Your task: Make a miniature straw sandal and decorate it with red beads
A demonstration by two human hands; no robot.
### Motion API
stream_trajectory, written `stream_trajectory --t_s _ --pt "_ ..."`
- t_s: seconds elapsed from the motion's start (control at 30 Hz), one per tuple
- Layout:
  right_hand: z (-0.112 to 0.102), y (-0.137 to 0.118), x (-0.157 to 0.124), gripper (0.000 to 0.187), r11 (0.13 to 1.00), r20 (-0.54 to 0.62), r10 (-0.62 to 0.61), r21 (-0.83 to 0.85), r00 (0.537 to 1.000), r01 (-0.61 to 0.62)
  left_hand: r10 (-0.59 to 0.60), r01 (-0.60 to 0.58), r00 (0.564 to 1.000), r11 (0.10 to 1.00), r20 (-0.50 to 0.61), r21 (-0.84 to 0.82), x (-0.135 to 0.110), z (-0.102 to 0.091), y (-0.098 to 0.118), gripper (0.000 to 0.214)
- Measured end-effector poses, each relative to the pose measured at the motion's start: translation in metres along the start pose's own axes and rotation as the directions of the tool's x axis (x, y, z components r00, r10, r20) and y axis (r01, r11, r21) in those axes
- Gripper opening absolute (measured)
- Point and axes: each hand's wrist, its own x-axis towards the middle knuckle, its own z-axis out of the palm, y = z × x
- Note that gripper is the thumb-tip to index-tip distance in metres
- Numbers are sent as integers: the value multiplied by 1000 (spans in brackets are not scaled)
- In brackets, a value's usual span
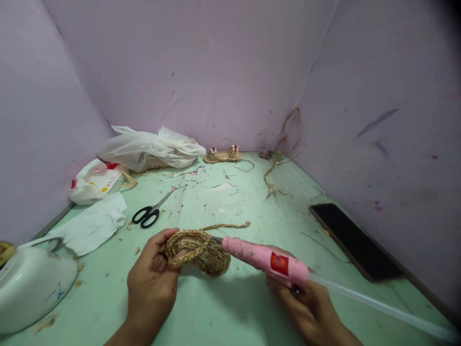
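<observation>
My left hand (158, 278) is closed on a small oval shoe-like piece (209, 259) of coiled, braided straw cord, held above the table. A loose end of the braid (230, 225) sticks out to the right from its top edge. In my right hand (306, 302) is a pink hot glue gun (262, 257), its fingers wrapped round the handle. The gun's dark nozzle tip meets the upper right of the straw piece; whether it touches I cannot tell. A long clear glue stick (382, 305) runs out of the gun's back end.
Black-handled scissors (147, 215) lie beyond my left hand. A white bowl (36, 288) stands at left, near white paper (93, 226) and plastic bags (154, 149). Finished-looking straw slippers (222, 156) sit at the back. A phone (355, 240) lies at right; straw strands (268, 178) lean behind.
</observation>
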Motion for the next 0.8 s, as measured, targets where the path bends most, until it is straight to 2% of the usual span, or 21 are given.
stream_trajectory --t_s 0.2,0.43,0.6,0.7,0.8 --pt "-1 -5 2 39 999 4 -29 -43 1000 29 -26 26 1000 998 4 -49 1 0 -1 35" --pt "-1 -13 7 39 999 8 -39 -3 999 40 -25 26 1000 996 14 -89 1 0 -1 34" --pt "-3 -12 4 36 1000 49 -29 -2 998 29 -107 111 993 986 40 -125 1 0 -1 38" --pt "-2 -9 2 25 993 71 76 85 995 -82 -170 174 985 967 33 -186 4 1 -2 38" --pt "-4 -5 3 20 967 -9 230 113 973 -227 -233 239 971 941 55 -240 7 -1 -6 39"
